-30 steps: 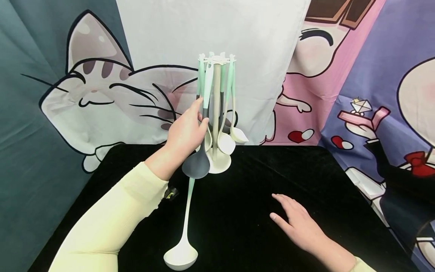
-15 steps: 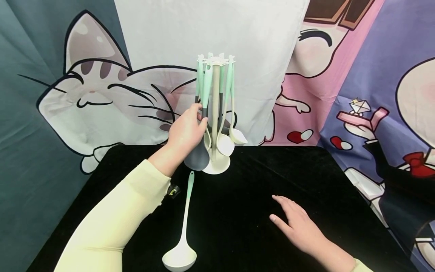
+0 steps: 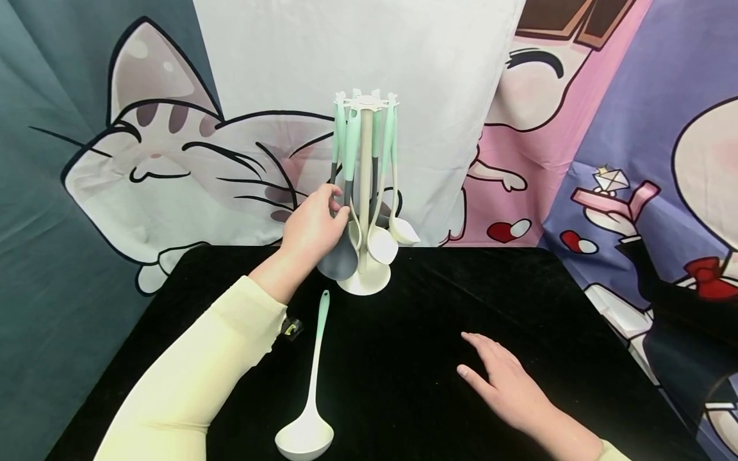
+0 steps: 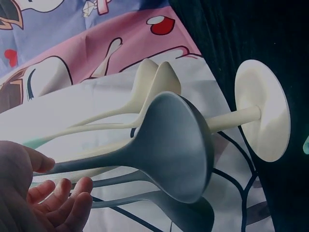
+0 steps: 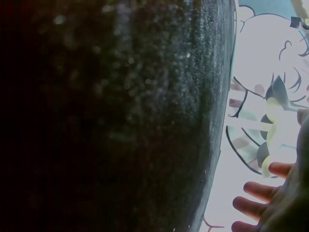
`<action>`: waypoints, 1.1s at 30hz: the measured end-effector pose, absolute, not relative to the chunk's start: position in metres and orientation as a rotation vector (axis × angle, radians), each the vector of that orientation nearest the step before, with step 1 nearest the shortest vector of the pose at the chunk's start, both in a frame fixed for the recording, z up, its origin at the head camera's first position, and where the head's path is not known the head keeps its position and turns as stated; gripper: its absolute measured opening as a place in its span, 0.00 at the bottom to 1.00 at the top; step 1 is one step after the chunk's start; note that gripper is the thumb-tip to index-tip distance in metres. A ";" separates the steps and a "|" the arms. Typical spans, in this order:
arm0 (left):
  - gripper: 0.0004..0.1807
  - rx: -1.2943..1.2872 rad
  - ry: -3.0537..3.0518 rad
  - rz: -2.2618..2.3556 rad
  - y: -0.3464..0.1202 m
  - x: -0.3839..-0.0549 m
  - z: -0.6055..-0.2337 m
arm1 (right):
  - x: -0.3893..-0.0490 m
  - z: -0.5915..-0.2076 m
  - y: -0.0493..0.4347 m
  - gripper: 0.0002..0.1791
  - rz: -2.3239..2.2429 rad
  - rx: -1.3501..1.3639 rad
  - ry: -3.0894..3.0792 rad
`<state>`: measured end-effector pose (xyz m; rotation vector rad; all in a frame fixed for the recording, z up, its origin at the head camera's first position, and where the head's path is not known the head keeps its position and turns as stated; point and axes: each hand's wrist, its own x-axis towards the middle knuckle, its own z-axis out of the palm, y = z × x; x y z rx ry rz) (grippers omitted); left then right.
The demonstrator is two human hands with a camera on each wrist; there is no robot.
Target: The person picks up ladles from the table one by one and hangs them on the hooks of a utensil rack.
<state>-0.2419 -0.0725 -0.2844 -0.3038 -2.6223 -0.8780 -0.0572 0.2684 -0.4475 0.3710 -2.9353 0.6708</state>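
In the head view, my left hand (image 3: 314, 221) is beside the lower handle of a grey ladle (image 3: 339, 256) with a mint-green grip. The ladle hangs at the front left of a cream utensil stand (image 3: 366, 282). The left wrist view has my thumb at the handle of this grey ladle (image 4: 169, 145), the other fingers loosely bent below it. A white ladle (image 3: 305, 435) with a green handle end lies on the black cloth, bowl toward me. Over the cloth at right, my right hand (image 3: 507, 384) is held with fingers extended, holding nothing.
Several more white and grey utensils hang around the stand, among them a white spoon-like one (image 3: 382, 244) at the front right. The black-covered table (image 3: 438, 294) ends at a cartoon-printed cloth backdrop (image 3: 277, 51).
The grey ladle's bowl has swung up and back toward the stand's pole. My left hand has slid slightly down the handle, its fingers looser. The right hand stays in place.
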 end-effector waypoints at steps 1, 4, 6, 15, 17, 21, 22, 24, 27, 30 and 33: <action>0.18 -0.302 -2.625 -0.881 -0.073 -0.242 -0.286 | -0.057 -0.448 0.268 0.33 0.672 0.371 -2.936; 0.18 -0.297 -2.635 -0.892 -0.076 -0.240 -0.289 | -0.058 -0.448 0.267 0.33 0.674 0.373 -2.938; 0.19 -0.291 -2.639 -0.904 -0.078 -0.238 -0.291 | -0.058 -0.448 0.267 0.33 0.676 0.373 -2.939; 0.21 -0.262 -2.665 -0.926 -0.094 -0.224 -0.307 | -0.059 -0.449 0.266 0.33 0.673 0.377 -2.948; 0.20 -0.259 -2.677 -0.922 -0.097 -0.219 -0.312 | -0.059 -0.449 0.266 0.33 0.673 0.374 -2.952; 0.20 -0.264 -2.705 -0.908 -0.105 -0.208 -0.320 | -0.059 -0.449 0.265 0.33 0.670 0.377 -2.950; 0.20 -0.264 -2.710 -0.898 -0.107 -0.205 -0.323 | -0.059 -0.449 0.265 0.33 0.668 0.379 -2.947; 0.21 -0.274 -2.722 -0.869 -0.110 -0.200 -0.328 | -0.059 -0.449 0.265 0.33 0.665 0.385 -2.942; 0.20 -0.298 -2.736 -0.826 -0.114 -0.192 -0.337 | -0.060 -0.449 0.265 0.33 0.661 0.392 -2.939; 0.19 -0.324 -2.763 -0.803 -0.118 -0.185 -0.346 | -0.061 -0.450 0.265 0.33 0.661 0.395 -2.939; 0.18 -0.336 -2.809 -0.773 -0.122 -0.177 -0.354 | -0.061 -0.450 0.265 0.33 0.659 0.399 -2.938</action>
